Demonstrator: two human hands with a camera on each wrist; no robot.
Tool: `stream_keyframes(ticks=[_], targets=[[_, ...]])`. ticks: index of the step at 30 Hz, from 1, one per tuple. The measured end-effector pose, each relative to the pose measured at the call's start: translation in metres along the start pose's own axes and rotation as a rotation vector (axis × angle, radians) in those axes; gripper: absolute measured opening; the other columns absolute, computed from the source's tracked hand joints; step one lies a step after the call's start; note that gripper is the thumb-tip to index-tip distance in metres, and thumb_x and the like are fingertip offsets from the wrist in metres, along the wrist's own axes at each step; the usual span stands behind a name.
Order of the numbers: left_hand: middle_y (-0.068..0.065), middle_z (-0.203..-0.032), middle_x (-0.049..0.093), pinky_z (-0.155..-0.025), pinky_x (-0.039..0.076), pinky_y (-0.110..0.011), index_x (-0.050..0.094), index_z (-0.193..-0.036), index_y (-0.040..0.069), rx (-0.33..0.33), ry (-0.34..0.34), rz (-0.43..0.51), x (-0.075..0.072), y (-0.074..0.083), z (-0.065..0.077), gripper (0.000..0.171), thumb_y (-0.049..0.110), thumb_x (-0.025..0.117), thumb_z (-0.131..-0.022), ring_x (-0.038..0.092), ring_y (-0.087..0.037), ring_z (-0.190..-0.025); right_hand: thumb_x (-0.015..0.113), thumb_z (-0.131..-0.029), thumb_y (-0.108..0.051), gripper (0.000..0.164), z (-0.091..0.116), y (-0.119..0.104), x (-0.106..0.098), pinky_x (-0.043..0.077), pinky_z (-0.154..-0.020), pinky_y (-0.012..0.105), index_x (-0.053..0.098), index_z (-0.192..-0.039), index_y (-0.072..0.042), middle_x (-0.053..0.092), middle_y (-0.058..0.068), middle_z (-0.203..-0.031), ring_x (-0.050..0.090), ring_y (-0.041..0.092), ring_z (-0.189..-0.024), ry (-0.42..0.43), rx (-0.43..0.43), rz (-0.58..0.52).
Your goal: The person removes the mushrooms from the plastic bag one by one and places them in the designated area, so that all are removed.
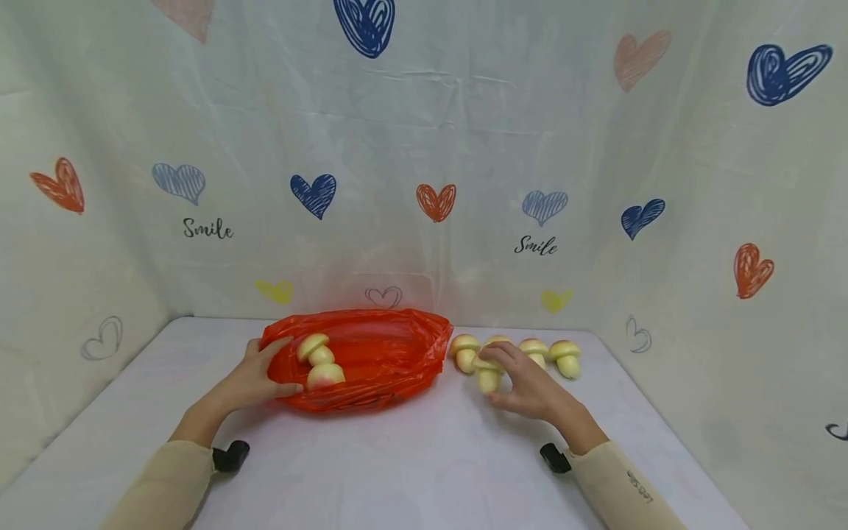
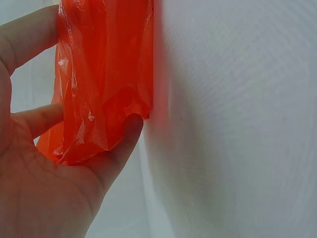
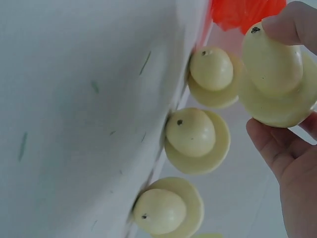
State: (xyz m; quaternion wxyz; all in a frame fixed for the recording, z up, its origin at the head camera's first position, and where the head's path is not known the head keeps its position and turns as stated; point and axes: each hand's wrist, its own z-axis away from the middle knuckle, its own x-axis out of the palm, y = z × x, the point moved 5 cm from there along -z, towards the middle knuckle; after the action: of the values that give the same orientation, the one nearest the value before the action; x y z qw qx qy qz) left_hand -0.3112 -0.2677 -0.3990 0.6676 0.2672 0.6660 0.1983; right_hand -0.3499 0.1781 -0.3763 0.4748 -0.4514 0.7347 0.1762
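Observation:
At the left end of the red plastic bag [image 1: 391,361], my left hand [image 1: 255,375] grips its rim, the thumb on the near side and the fingers on the far side. Inside the open bag lie two toy mushrooms, one [image 1: 318,350] behind the other [image 1: 326,377]. My right hand [image 1: 530,383] pinches a pale yellow-green toy mushroom [image 3: 275,69] just right of the bag, its thumb on the stem end and fingers against the cap. Part of the left fingers is hidden behind the red plastic in the left wrist view.
Several similar mushrooms, such as the rightmost one [image 1: 565,359], stand in a row at the back right of the white table [image 1: 411,471]. A white curtain with hearts [image 1: 384,132] closes off the back and sides.

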Motion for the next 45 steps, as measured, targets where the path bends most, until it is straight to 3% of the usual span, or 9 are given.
stream_keyframes(ticks=[12,30,45], targets=[[-0.033,-0.134,0.015,-0.093,0.036,-0.069,0.026,-0.147,0.003,0.021,0.017,-0.012,-0.003,-0.001,-0.002,0.097,0.043,0.078,-0.075,0.03,-0.057,-0.122,0.079,-0.072,-0.02,0.062,0.004,0.006,0.006,0.047,-0.093,0.04,0.054,-0.129,-0.015,0.046,0.001,-0.133,0.047,0.018,-0.122,-0.088,0.087,0.005],[-0.033,-0.134,0.016,-0.092,0.037,-0.069,0.026,-0.147,0.003,0.025,0.015,-0.015,-0.002,0.003,0.0,0.096,0.042,0.078,-0.076,0.031,-0.057,-0.121,0.079,-0.069,-0.023,0.059,0.0,0.011,0.011,0.043,-0.097,0.041,0.057,-0.123,-0.019,0.05,0.001,-0.128,0.043,0.021,-0.125,-0.139,0.11,0.09],[-0.036,-0.138,0.01,-0.091,0.037,-0.07,0.026,-0.147,0.003,-0.002,-0.005,-0.014,0.001,0.0,0.0,0.098,0.044,0.078,-0.075,0.027,-0.059,-0.122,0.079,-0.069,-0.019,0.055,0.002,0.015,0.019,0.041,-0.099,0.045,0.058,-0.12,-0.017,0.051,0.001,-0.125,0.043,0.024,-0.124,-0.17,0.108,0.075]])
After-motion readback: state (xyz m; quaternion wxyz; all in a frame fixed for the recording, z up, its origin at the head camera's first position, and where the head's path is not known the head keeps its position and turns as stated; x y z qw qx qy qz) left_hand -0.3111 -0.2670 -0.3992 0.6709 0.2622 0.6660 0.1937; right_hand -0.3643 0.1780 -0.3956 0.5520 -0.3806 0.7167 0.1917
